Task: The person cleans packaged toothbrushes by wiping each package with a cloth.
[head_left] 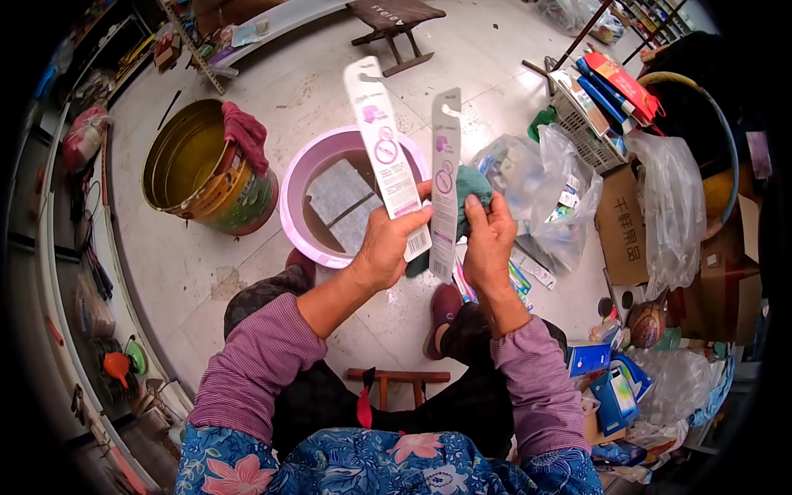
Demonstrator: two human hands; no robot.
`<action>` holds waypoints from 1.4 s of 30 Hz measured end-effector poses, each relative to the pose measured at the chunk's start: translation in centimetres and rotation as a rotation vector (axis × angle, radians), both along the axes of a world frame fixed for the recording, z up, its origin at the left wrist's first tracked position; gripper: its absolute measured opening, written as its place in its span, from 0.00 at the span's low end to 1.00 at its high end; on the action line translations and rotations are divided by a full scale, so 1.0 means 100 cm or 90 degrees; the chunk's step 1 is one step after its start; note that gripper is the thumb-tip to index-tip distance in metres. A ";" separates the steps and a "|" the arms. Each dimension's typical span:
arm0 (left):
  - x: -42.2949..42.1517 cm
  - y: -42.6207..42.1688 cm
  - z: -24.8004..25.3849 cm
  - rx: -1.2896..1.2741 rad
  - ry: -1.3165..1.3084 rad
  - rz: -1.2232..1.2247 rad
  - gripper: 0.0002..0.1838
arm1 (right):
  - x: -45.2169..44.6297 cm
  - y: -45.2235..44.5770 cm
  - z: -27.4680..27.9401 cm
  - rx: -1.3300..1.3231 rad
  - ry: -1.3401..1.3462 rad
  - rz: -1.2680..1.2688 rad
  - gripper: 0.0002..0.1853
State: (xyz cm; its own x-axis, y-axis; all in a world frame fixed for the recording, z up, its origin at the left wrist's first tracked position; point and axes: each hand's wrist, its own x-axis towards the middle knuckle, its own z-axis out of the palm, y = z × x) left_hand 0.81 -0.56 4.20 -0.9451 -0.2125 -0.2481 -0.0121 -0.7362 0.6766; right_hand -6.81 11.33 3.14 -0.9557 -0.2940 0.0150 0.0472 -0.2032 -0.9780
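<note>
My left hand point(386, 249) is closed around the lower end of a long white package point(381, 140), which looks like a toothbrush pack with a hang hole, pink print and a barcode. A second, greyer package point(445, 177) of the same shape stands upright between my hands; which hand carries its weight I cannot tell. My right hand point(492, 239) pinches a dark green cloth point(473, 186) just behind that package, thumb on top. Beyond my hands, a pink basin point(290, 194) holds murky water and a grey slab point(342, 202).
A large metal bucket point(239, 194) with a red cloth point(243, 132) over its rim stands left. Clear plastic bags point(528, 190), more packages point(532, 268) and a cardboard box point(620, 223) lie right. A small wooden stool point(400, 376) is between my legs; a folding stool point(394, 18) stands ahead.
</note>
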 end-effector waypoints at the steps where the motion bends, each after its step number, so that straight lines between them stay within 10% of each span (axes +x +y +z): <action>1: -0.001 -0.002 0.001 0.000 0.023 0.024 0.18 | -0.001 0.001 0.002 -0.060 -0.053 0.020 0.12; 19: -0.004 -0.004 -0.013 0.072 -0.116 0.159 0.12 | -0.019 0.009 0.035 -0.148 -0.144 -0.008 0.16; 23: 0.000 -0.006 -0.018 -0.028 -0.099 0.084 0.15 | -0.005 0.010 0.038 0.267 -0.070 0.246 0.13; 35: 0.015 0.000 -0.006 0.000 -0.024 -0.266 0.24 | -0.028 0.020 0.033 -0.026 -0.255 0.090 0.03; 42: 0.013 -0.006 -0.010 -0.048 -0.134 -0.200 0.24 | -0.026 0.022 0.038 0.008 -0.274 0.093 0.10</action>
State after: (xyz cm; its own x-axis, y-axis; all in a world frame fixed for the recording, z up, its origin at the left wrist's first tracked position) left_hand 2.11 -1.19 3.17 -0.8972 0.0541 -0.4383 -0.3735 -0.6226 0.6877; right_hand -9.41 13.50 6.93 -0.8230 -0.4235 -0.3787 0.4768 -0.1522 -0.8658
